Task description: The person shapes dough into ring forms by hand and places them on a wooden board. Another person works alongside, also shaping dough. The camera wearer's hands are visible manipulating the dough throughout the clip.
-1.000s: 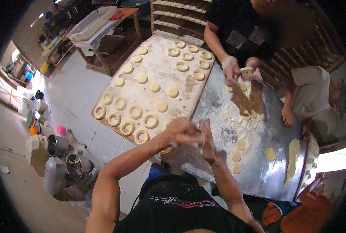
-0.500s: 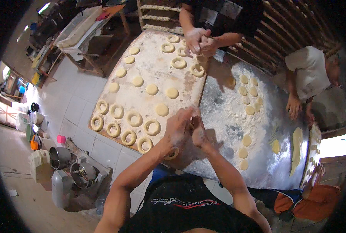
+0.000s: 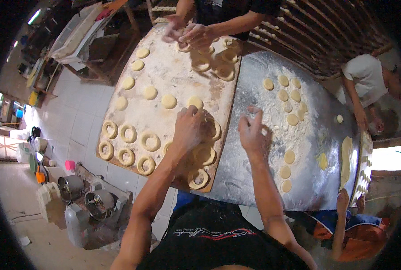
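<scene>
The hands have just parted: left hand [image 3: 189,127] now sets a dough ring [image 3: 212,130] on the floured board [image 3: 173,81], right hand [image 3: 253,132] hovers open and empty

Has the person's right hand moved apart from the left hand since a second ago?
Yes. The right hand has drawn rightward off the left hand, now over the floured metal table, while the left rests over the wooden board's dough rings.
</scene>
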The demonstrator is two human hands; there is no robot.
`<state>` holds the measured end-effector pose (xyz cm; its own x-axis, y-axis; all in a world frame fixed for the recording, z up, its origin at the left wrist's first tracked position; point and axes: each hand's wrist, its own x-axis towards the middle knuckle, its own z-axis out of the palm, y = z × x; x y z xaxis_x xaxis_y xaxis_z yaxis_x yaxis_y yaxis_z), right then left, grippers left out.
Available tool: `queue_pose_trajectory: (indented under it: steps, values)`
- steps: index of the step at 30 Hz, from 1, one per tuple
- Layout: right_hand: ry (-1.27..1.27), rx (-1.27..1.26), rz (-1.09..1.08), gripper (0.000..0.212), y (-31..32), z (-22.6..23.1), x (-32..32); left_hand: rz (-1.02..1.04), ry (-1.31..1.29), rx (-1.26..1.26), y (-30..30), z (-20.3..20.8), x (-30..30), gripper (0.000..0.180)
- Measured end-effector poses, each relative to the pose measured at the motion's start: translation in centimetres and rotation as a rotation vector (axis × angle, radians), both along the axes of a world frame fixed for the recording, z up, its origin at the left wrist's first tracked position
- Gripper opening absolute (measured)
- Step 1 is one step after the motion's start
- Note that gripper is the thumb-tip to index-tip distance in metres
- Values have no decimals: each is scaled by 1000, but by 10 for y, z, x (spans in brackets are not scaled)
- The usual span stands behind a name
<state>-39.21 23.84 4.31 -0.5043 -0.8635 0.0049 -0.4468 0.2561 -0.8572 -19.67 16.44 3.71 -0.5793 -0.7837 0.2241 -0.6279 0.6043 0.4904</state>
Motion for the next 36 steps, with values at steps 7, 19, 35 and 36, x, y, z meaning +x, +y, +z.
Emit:
queue_pose_trajectory:
  steps: [7,19,35,36]
  values:
    - [316,178,419,46,-81,-8,28,347,36,76,-7,-1,52,37]
    - [-11,-9,247,53,28,13,-40,175,311,455,23,28,-25,32]
    - [-460,-384,74,22,176,17,-162,-127,576,894,142,39,-232,20]
    - [-532,-309,51,21,173,14,-159,-74,614,894,149,44,-231,23]
